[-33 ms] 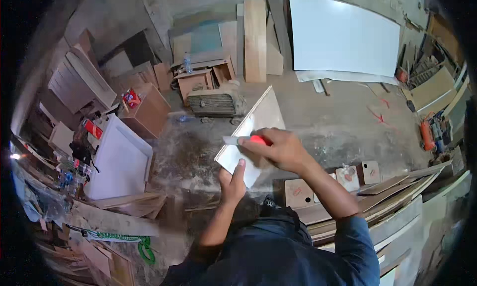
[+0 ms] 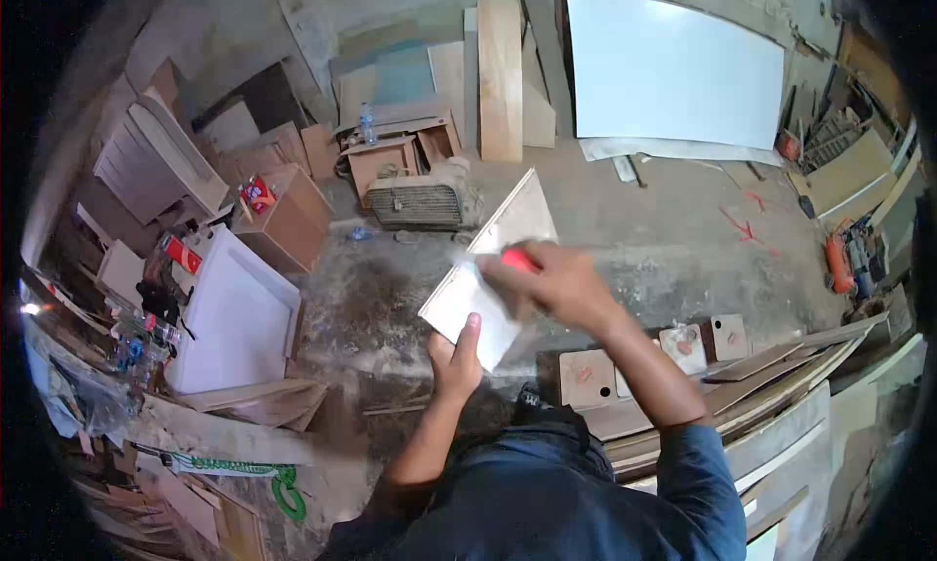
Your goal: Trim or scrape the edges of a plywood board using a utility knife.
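A white-faced board (image 2: 470,305) with a pale wood edge is held up at a slant in front of my body. My left hand (image 2: 457,362) grips its lower end, thumb pressed on the white face and fingers behind. In my right hand (image 2: 571,288) is a red-handled blade (image 2: 520,260), the fingers wrapped round the handle. The blade lies across the board's left edge. Motion smears the blade and fingertips, so whether the blade touches the edge is unclear.
A large white panel (image 2: 673,68) leans on the far wall, with a caged machine (image 2: 420,204) left of centre. A white panel (image 2: 234,312) stands at left, near a green coiled hose (image 2: 286,491). Stacked boards (image 2: 761,415) and drilled boxes (image 2: 587,378) lie at right.
My right hand has shifted slightly to the right and down with the blade, which is now blurred. The board has tilted very slightly; my left hand keeps its hold.
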Demonstrator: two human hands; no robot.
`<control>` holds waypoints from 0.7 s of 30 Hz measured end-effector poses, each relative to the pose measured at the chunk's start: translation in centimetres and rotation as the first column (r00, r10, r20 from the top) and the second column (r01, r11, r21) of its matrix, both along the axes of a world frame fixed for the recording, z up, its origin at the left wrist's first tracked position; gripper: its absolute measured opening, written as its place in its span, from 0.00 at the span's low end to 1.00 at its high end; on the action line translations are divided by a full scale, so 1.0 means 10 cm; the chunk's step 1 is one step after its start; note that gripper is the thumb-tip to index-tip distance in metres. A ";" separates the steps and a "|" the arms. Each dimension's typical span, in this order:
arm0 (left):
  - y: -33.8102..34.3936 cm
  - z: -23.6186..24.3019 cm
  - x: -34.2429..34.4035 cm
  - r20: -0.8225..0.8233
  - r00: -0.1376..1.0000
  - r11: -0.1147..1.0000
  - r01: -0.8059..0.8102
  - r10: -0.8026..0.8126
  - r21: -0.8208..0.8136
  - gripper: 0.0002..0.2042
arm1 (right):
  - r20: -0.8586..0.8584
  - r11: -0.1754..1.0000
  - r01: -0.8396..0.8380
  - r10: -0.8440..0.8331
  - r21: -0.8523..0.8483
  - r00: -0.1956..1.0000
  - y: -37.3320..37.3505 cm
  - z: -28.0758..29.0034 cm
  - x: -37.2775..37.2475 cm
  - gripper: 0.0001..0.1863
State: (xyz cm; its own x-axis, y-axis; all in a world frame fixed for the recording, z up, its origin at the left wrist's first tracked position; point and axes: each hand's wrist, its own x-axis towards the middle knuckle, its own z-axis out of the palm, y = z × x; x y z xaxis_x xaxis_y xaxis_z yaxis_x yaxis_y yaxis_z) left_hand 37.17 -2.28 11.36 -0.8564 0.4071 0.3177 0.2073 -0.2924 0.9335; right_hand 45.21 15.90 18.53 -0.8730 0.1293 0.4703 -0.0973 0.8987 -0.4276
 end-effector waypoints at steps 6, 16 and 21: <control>0.01 -0.04 0.04 -0.048 0.999 0.997 -0.017 0.021 0.079 0.14 | -0.141 0.994 0.105 -0.098 0.042 0.985 0.30 -0.05 0.02 0.34; -0.04 -0.12 0.06 0.054 0.996 0.993 0.061 -0.067 0.102 0.15 | -0.103 0.983 0.185 -0.182 0.012 0.978 0.42 -0.01 0.11 0.34; -0.09 -0.06 0.07 0.019 0.999 0.981 0.023 -0.027 0.190 0.16 | -0.142 0.954 0.100 -0.061 0.282 0.988 0.10 0.08 0.10 0.30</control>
